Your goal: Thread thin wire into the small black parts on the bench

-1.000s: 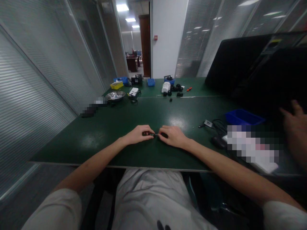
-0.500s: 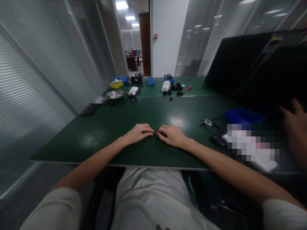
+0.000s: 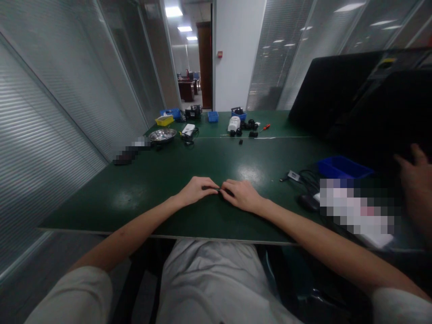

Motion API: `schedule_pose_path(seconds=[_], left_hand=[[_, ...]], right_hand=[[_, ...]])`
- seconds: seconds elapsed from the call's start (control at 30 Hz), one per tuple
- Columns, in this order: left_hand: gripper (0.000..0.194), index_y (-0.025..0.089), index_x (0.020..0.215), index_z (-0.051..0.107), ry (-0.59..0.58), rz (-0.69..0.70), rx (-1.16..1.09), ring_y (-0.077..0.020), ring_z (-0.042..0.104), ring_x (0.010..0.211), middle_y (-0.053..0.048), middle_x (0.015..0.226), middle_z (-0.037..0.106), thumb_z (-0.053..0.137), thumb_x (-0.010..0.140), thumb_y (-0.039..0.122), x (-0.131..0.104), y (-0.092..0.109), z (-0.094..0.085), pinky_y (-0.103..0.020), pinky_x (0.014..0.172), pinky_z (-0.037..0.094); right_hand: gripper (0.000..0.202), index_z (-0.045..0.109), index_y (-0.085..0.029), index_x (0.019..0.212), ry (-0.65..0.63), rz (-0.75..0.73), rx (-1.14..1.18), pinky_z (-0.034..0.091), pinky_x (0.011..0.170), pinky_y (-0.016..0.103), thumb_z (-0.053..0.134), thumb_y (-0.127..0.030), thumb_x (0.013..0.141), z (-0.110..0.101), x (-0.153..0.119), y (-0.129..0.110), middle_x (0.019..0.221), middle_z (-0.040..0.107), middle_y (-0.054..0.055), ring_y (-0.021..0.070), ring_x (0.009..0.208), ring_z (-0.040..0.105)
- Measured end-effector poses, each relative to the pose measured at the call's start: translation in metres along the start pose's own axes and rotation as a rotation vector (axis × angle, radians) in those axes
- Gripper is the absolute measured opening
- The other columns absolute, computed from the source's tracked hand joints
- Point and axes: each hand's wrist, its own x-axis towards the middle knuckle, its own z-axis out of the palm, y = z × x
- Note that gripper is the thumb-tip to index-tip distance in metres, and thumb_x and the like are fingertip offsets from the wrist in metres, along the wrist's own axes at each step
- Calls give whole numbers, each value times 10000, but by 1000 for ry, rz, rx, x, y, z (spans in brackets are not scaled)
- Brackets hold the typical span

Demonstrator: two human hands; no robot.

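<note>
My left hand [image 3: 198,191] and my right hand [image 3: 242,195] meet fingertip to fingertip over the green table [image 3: 135,211], near its front edge. Both are pinched closed around a tiny dark object [image 3: 219,190] between them. Fingers cover most of it, and it is too small to name. A small black piece [image 3: 240,141] lies farther back on the table. To the right of my right hand are a cable with a white label [image 3: 293,175] and a black mouse [image 3: 308,202].
A blue tray [image 3: 344,168] sits at the right, near another person's hand [image 3: 416,180] and a large black monitor [image 3: 337,90]. At the back are a metal bowl [image 3: 162,135], a yellow basket [image 3: 164,120], a white device [image 3: 234,123] and an orange screwdriver [image 3: 266,128].
The whole view has shifted slightly, with things sitting a little lower. My fingertips have drawn slightly closer together around the small object.
</note>
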Motion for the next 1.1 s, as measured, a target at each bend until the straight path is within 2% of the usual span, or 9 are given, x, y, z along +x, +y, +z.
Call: schedule_pose_path(seconds=[0.2, 0.43, 0.53, 0.67, 0.8, 0.93, 1.03, 1.1], left_hand=[[279, 195, 1087, 810, 81, -103, 58, -189, 654, 877, -89, 1047, 721, 683, 948, 402, 6, -16, -5, -286, 783, 487], [250, 224, 1111, 807, 34, -107, 193, -225, 620, 1025, -84, 1057, 677, 725, 917, 358, 15, -35, -7, -341, 929, 476], [291, 211, 1196, 770, 53, -90, 151, -221, 623, 1050, -96, 1140, 668, 692, 941, 326, 9, -30, -10, -346, 949, 480], [283, 196, 1182, 755, 70, 34, 140, -219, 614, 1093, -107, 1155, 677, 527, 1033, 274, 0, -9, -11, -365, 990, 465], [265, 206, 1171, 751, -26, 111, 217, -241, 604, 1102, -106, 1146, 691, 641, 980, 351, 0, 4, -9, -390, 999, 450], [220, 201, 1066, 762, -31, 110, 283, -238, 614, 1095, -96, 1109, 704, 667, 963, 371, 2, -2, -8, -385, 994, 452], [224, 201, 1106, 748, 9, 69, 295, -238, 616, 1161, -96, 1195, 702, 634, 986, 352, 2, -8, -8, -382, 1029, 449], [255, 202, 1172, 730, -4, 31, 307, -230, 636, 1148, -89, 1215, 707, 607, 1003, 348, 1, -9, -7, -371, 1021, 460]], right_hand=[[275, 658, -211, 1042, -32, 5, -29, 283, 636, 281, 449, -390, 1060, -3, 1, -3, 980, 678, 49, 143, 746, 584], [279, 661, -213, 1048, -35, 4, -16, 281, 635, 280, 448, -393, 1063, -4, 2, -2, 980, 675, 41, 132, 728, 575], [268, 663, -211, 1038, -18, -1, 12, 297, 639, 275, 461, -385, 1057, -3, 0, -1, 969, 675, 39, 131, 727, 577], [251, 660, -209, 1028, 87, -18, 85, 338, 661, 268, 473, -375, 1050, -2, -4, 1, 944, 680, 38, 142, 757, 595], [258, 659, -207, 1018, 197, -33, 131, 360, 669, 267, 473, -383, 1049, -2, -6, 3, 948, 688, 46, 148, 774, 602], [244, 660, -207, 997, 207, -37, 139, 359, 666, 265, 489, -376, 1039, -1, -4, 5, 923, 684, 42, 147, 761, 596], [243, 659, -204, 994, 212, -32, 151, 362, 670, 263, 487, -369, 1040, -1, -3, 6, 929, 684, 40, 143, 754, 593], [249, 659, -201, 995, 216, -30, 154, 360, 670, 263, 481, -369, 1043, -2, -3, 6, 935, 685, 39, 139, 748, 589]])
